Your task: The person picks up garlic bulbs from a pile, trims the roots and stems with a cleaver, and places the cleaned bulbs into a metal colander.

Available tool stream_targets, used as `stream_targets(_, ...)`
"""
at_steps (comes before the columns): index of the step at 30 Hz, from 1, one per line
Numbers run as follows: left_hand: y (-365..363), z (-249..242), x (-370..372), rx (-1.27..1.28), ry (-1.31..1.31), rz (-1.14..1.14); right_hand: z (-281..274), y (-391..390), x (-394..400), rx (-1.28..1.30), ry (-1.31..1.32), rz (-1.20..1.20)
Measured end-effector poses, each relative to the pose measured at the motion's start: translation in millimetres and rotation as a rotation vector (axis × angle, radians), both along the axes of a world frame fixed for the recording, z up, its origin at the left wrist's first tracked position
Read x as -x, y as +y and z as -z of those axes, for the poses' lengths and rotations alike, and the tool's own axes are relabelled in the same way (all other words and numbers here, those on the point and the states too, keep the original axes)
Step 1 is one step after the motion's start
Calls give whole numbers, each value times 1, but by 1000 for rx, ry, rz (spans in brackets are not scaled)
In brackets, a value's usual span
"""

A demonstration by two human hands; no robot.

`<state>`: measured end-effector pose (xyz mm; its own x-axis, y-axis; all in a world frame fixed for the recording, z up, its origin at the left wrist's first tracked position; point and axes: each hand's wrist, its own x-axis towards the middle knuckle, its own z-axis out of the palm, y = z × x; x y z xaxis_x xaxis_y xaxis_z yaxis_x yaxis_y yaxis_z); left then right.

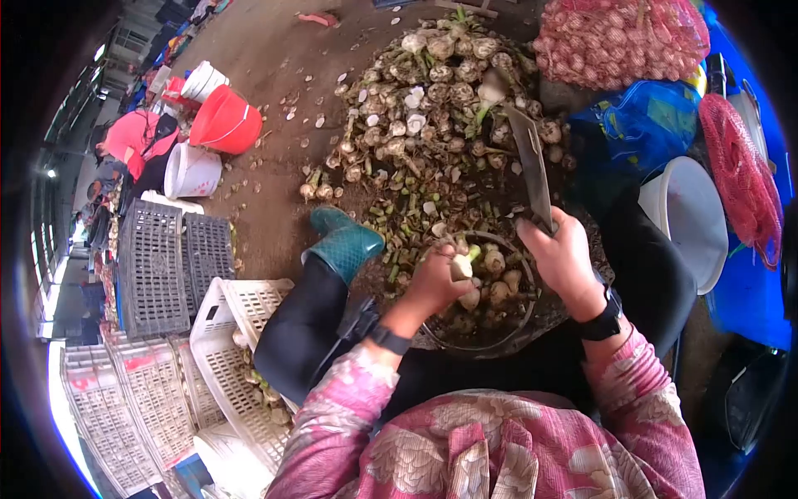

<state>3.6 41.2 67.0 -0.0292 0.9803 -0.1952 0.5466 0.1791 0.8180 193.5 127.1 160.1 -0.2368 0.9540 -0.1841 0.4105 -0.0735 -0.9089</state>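
Observation:
My left hand (434, 281) is closed round a pale garlic bulb (461, 266) with a short green stem end. My right hand (567, 258) grips the handle of a broad-bladed knife (529, 158), its blade pointing away from me and apart from the bulb. Below both hands, between my knees, sits a round container (529, 309) with several garlic bulbs (497, 293) in it. Just beyond it, cut green stem pieces (407, 218) litter the ground. Farther out lies a large heap of garlic bulbs (432, 100) with stems and soil on them.
A red mesh sack of garlic (619, 41) stands at the far right, near a white bucket (706, 224). To the left are a white crate (237, 349) holding some bulbs, dark crates (154, 266) and a red bucket (224, 121). Another person (137, 137) is beyond.

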Motion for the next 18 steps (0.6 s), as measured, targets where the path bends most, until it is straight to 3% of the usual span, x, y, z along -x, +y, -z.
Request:
stream_targets(1,3,34,5,-33,193,107,5,0,-3,-54,-2,-7)
stream_targets(2,8,34,3,-61,305,139,9,-4,-6,-107,-3,-18)
stream_targets(3,6,29,4,80,391,149,13,-6,-8,-164,-4,-30)
stream_targets(4,14,25,7,209,453,236,2,-7,-10,-8,-50,-23)
stream_targets(6,40,31,31,286,-37,217,2,-6,-13,77,4,4)
stream_targets(7,54,28,37,225,-91,-58,1,-4,-12,138,29,9)
stream_targets(8,74,24,54,381,-140,-167,-1,-1,-10,200,54,13)
stream_targets(10,104,58,100,88,35,-358,4,3,-6,307,109,-4)
stream_targets(11,116,73,118,177,-155,-536,7,5,-2,344,158,-3)
stream_targets(14,154,117,154,337,80,-801,19,9,2,448,234,7)
stream_targets(16,175,126,146,225,204,-906,29,15,2,470,201,35)
stream_targets(18,199,166,152,190,235,-965,30,25,3,621,209,74)
